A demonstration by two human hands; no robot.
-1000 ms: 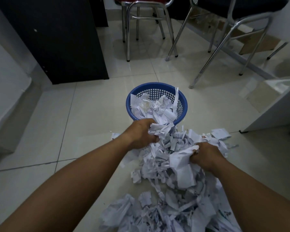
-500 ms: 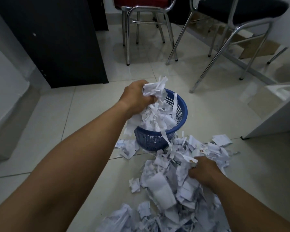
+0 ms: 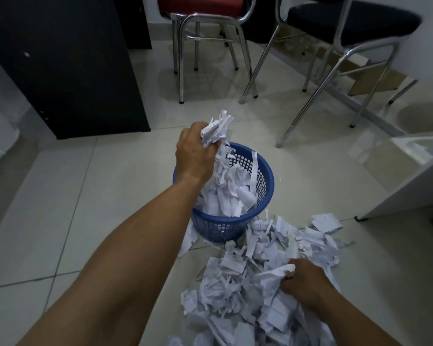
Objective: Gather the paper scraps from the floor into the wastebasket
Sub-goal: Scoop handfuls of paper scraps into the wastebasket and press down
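roughly midway: the left hand [image 3: 195, 156] clutches scraps over the part-filled wastebasket [image 3: 265, 196], the right hand [image 3: 308, 280] grips the near pile [image 3: 255, 290] left on the floor.

We have only one view, from the head of the person. It looks forward and down at the tiled floor [image 3: 90, 201], quite near, so both forearms enter from the bottom edge. The wide lens bends the edges. At the top we see only the lower parts of two chairs [image 3: 205, 26].
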